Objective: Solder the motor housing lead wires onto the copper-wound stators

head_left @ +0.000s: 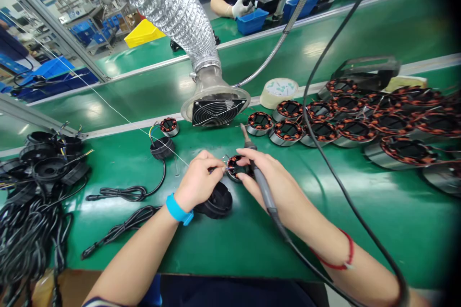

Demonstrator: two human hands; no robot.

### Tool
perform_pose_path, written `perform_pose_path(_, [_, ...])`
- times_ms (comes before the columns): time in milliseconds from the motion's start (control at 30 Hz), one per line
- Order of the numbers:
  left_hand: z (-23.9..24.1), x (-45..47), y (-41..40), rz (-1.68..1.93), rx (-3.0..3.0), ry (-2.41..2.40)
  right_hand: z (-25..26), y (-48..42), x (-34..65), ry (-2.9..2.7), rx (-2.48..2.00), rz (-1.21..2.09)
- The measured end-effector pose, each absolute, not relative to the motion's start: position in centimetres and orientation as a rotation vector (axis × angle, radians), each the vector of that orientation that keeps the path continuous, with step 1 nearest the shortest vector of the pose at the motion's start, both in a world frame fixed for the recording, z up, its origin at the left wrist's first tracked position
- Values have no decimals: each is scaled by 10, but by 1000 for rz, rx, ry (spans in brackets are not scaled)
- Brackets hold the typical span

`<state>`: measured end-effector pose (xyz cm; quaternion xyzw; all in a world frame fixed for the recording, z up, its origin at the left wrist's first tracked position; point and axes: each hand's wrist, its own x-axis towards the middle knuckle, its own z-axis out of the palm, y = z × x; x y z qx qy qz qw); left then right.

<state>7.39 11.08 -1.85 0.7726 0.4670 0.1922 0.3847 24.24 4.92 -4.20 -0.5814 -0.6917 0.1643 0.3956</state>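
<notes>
My left hand [201, 177] is closed in a pinch beside a small motor stator [234, 169] with copper windings. A thin silvery solder wire [144, 130] comes down from the upper left into its fingers, and a short lead shows at the fingertips. My right hand [268, 180] grips a soldering iron [262, 184] between thumb and fingers, its tip pointing up and away from the stator. The thumb and fingertips also touch the stator's right side. Just below my left hand lies a black round housing [218, 201], with a coiled black cable [122, 230] to its left.
Several stators [288, 132] stand in rows at right. A fan in a hood [218, 111] hangs ahead, near a tape roll [279, 92]. Another housing [162, 147] and stator [169, 126] sit left; cabled housings [50, 168] pile beyond. A co-worker's gloved hand [242, 6] shows across the bench.
</notes>
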Motion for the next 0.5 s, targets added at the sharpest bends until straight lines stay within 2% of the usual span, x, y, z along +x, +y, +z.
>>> perform_pose_path(500, [-24,72,112,529,1854,1152,-61,53,227,-1780,-1420,255])
